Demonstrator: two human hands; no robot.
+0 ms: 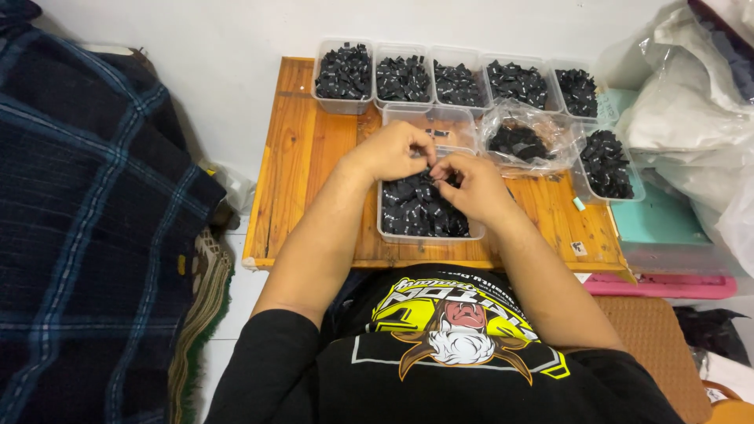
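My left hand (394,149) and my right hand (469,185) meet over a clear plastic tub (386,229) full of small black folded labels (416,208). The fingertips of both hands pinch a small black label (434,163) between them, just above the tub. Behind my hands stands another clear tub (428,119), nearly empty, with one small black piece in it. All of this sits on a low wooden table (302,157).
A row of several clear tubs of black labels (455,82) lines the table's far edge. A clear bag of labels (522,141) and one more tub (609,165) lie right. A dark plaid blanket (86,220) fills the left; white plastic bags (691,102) and teal and pink trays (667,259) the right.
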